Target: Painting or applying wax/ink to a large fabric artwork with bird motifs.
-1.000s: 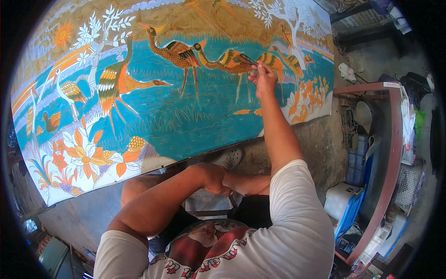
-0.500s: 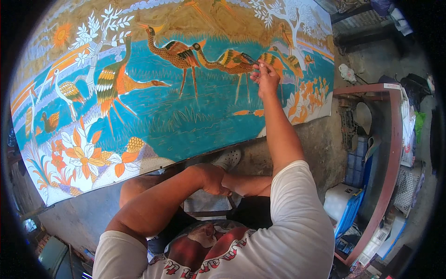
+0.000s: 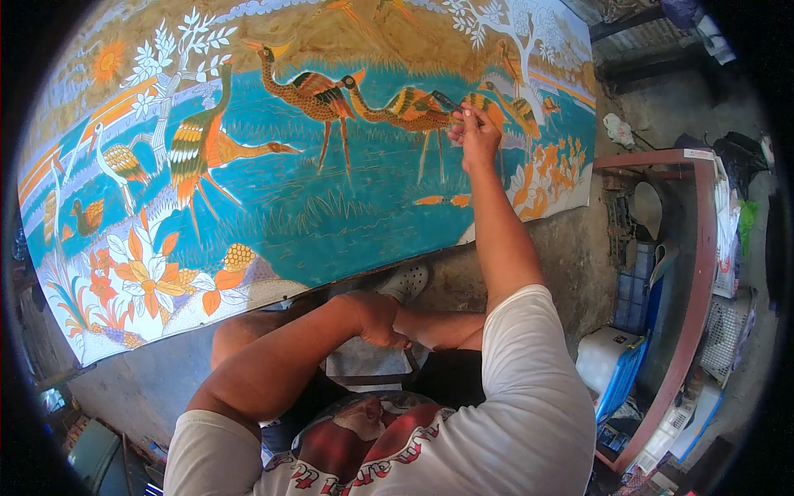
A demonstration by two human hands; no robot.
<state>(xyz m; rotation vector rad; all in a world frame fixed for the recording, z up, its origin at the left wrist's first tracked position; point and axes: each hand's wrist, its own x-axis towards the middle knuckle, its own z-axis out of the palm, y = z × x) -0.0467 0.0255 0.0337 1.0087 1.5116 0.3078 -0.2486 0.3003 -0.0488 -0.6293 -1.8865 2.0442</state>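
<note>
A large painted cloth [image 3: 331,236] spreads in front of me, with long-legged birds, flowers and trees over teal water. My right hand [image 3: 477,140] reaches out to its right half, fingers pinched around a short dark paintbrush [image 3: 447,102]. The brush tip is over the back of an orange-brown bird [image 3: 405,116]; I cannot tell whether it touches the cloth. My left hand [image 3: 382,321] rests low between my legs, near the cloth's front edge. Most of its fingers are hidden, so their grip does not show.
A reddish-brown frame [image 3: 703,240] stands to the right. Inside it are a white and blue container [image 3: 608,364] and stacked blue-grey items. A perforated white basket [image 3: 728,335] lies beyond. My shoe [image 3: 407,281] shows under the cloth's front edge.
My right hand has shifted slightly to the right with the paintbrush still pinched in it. My left hand stays where it was.
</note>
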